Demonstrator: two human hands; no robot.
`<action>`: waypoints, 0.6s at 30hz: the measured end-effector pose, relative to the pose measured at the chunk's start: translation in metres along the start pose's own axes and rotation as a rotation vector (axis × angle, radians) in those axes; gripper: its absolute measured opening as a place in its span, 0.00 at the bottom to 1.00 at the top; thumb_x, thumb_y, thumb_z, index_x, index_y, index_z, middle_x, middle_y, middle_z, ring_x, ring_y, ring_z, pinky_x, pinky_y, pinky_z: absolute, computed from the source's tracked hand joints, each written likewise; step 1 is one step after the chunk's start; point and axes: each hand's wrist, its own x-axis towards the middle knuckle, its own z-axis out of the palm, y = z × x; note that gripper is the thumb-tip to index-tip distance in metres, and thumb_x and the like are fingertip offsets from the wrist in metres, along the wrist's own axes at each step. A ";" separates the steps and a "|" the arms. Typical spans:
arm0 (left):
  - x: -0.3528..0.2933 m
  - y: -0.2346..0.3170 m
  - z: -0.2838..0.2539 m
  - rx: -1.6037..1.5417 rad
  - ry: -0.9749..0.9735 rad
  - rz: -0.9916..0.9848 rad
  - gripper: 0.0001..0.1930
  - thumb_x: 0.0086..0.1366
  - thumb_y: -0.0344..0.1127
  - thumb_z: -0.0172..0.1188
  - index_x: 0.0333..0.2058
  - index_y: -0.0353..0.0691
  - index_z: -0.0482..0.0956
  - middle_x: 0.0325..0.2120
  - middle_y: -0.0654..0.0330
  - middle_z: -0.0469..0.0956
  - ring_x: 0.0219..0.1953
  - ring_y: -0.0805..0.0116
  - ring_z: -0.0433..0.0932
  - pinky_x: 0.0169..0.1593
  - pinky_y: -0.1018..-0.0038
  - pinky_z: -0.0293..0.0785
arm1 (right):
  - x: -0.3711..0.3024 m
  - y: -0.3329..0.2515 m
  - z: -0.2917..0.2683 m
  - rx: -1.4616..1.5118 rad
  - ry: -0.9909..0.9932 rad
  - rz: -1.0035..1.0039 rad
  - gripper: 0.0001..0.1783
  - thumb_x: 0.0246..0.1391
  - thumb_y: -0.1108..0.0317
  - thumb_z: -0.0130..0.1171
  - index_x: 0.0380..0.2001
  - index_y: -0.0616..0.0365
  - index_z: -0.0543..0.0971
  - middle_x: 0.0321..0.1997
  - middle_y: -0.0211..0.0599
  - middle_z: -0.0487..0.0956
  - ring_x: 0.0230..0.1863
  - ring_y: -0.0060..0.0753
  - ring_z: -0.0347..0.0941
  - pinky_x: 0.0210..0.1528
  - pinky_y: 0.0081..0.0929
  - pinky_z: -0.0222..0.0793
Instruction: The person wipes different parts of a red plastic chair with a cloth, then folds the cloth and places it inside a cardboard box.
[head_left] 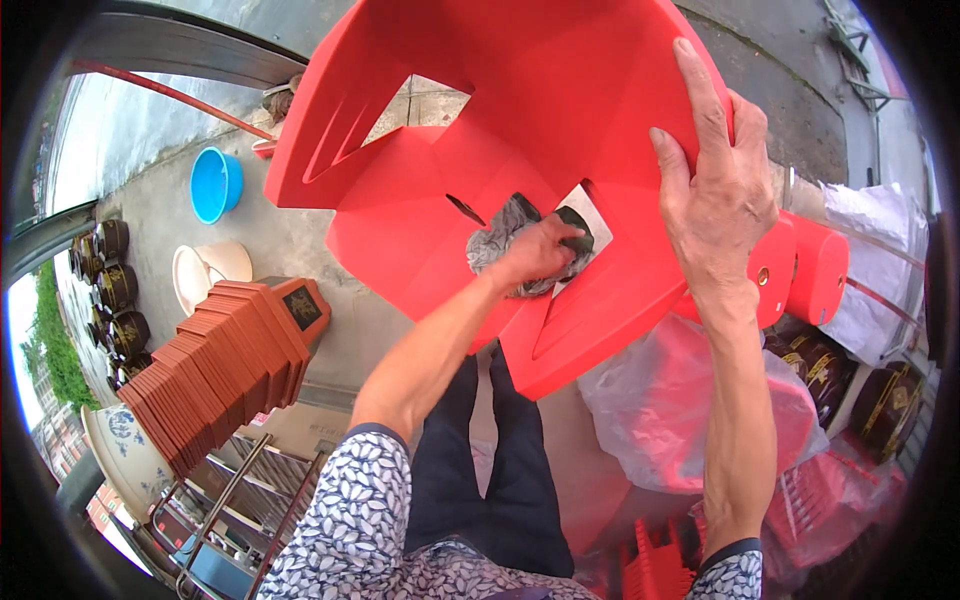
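Item, principal: red plastic shell [590, 90], large, angular and hollow, with cut-out openings; held up in front of the person, above the dark trousers [490, 460], its inner side toward the viewer.

Item, in use: grey cloth [495, 240], crumpled; lies inside the red plastic shell, beside one of its openings.

Left hand [545, 250]: reaches into the shell from below; fingers bunched together on the grey cloth, pressing it to the inner wall. Fingertips partly hidden in the folds.

Right hand [715, 185]: clasps the shell's right rim, thumb and index finger apart along the edge, the other fingers curled beyond it and partly out of sight.

Surroundings, left: on the concrete floor [300, 245], a blue basin [216, 186]; near it, a cream tub [230, 262]; a leaning stack of brown planters [215, 365], nested; a row of dark jars [118, 287] with gold markings; a pale pot [120, 440] with blue decoration, partly covered by the stack.

Surroundings, right: red rounded pieces [820, 270], just beside the right forearm; clear plastic sheeting [650, 420] with red showing through; white sacking [880, 260]; further dark gold-marked jars.

Lower edge: red slatted pieces [655, 568].
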 end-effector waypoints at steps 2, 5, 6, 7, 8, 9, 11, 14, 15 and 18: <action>0.008 0.024 -0.034 -0.302 -0.140 -0.196 0.21 0.61 0.36 0.62 0.52 0.38 0.82 0.43 0.47 0.82 0.48 0.57 0.82 0.53 0.68 0.75 | -0.004 0.005 0.003 0.002 0.003 -0.004 0.46 0.46 0.74 0.72 0.69 0.28 0.70 0.47 0.35 0.75 0.43 0.39 0.77 0.44 0.35 0.77; 0.001 0.046 -0.075 -0.073 -0.062 -0.293 0.20 0.65 0.39 0.61 0.52 0.33 0.78 0.43 0.47 0.83 0.46 0.59 0.83 0.53 0.67 0.75 | -0.006 0.008 0.003 -0.019 0.003 -0.014 0.46 0.46 0.74 0.72 0.69 0.29 0.70 0.48 0.35 0.75 0.45 0.39 0.77 0.45 0.34 0.77; -0.003 0.035 -0.084 -0.009 0.121 -0.249 0.21 0.66 0.39 0.60 0.53 0.33 0.77 0.43 0.46 0.83 0.46 0.57 0.83 0.53 0.65 0.75 | -0.006 0.007 0.005 -0.028 0.010 -0.021 0.46 0.46 0.75 0.72 0.69 0.29 0.70 0.49 0.35 0.75 0.45 0.39 0.77 0.46 0.34 0.77; -0.006 0.013 -0.099 0.015 0.294 -0.272 0.22 0.66 0.41 0.60 0.54 0.34 0.76 0.45 0.42 0.81 0.49 0.48 0.81 0.53 0.60 0.75 | -0.007 0.004 0.009 -0.019 0.008 -0.019 0.46 0.46 0.75 0.72 0.69 0.29 0.70 0.49 0.35 0.75 0.45 0.39 0.77 0.46 0.34 0.77; 0.003 0.005 -0.112 0.029 0.465 -0.284 0.23 0.67 0.43 0.59 0.55 0.36 0.75 0.48 0.38 0.79 0.52 0.40 0.78 0.53 0.54 0.75 | -0.006 0.004 0.009 -0.022 0.014 -0.025 0.46 0.46 0.75 0.72 0.69 0.29 0.70 0.49 0.35 0.75 0.46 0.39 0.77 0.46 0.34 0.78; 0.012 0.000 -0.118 0.130 0.641 -0.268 0.21 0.68 0.43 0.59 0.54 0.36 0.76 0.47 0.38 0.79 0.51 0.41 0.79 0.52 0.56 0.75 | -0.005 0.005 0.008 -0.025 0.020 -0.032 0.46 0.46 0.75 0.72 0.69 0.30 0.70 0.49 0.34 0.76 0.46 0.38 0.77 0.46 0.34 0.78; 0.032 -0.002 -0.123 0.304 0.737 -0.354 0.18 0.70 0.42 0.56 0.50 0.36 0.76 0.44 0.39 0.77 0.48 0.39 0.77 0.50 0.53 0.75 | -0.001 0.002 0.004 -0.010 0.022 -0.045 0.46 0.46 0.75 0.72 0.69 0.30 0.70 0.49 0.34 0.76 0.46 0.38 0.77 0.46 0.34 0.78; 0.046 -0.005 -0.073 0.536 0.770 -0.344 0.14 0.69 0.39 0.54 0.47 0.38 0.76 0.41 0.42 0.74 0.43 0.37 0.77 0.45 0.49 0.76 | -0.001 -0.003 0.006 0.028 0.021 -0.045 0.46 0.46 0.75 0.72 0.69 0.31 0.70 0.49 0.34 0.76 0.45 0.38 0.78 0.44 0.33 0.79; 0.042 -0.002 -0.051 0.502 0.653 -0.315 0.12 0.68 0.37 0.54 0.46 0.38 0.75 0.41 0.43 0.73 0.41 0.38 0.78 0.43 0.48 0.76 | -0.003 -0.001 0.007 0.032 0.014 -0.030 0.46 0.46 0.75 0.72 0.69 0.32 0.70 0.49 0.34 0.77 0.44 0.38 0.78 0.43 0.33 0.79; 0.011 0.019 0.025 0.406 0.282 -0.240 0.11 0.66 0.37 0.54 0.44 0.43 0.78 0.42 0.44 0.73 0.40 0.41 0.80 0.38 0.47 0.77 | -0.003 0.008 0.007 -0.057 0.032 -0.078 0.45 0.47 0.73 0.72 0.69 0.33 0.70 0.49 0.34 0.77 0.42 0.37 0.79 0.39 0.32 0.80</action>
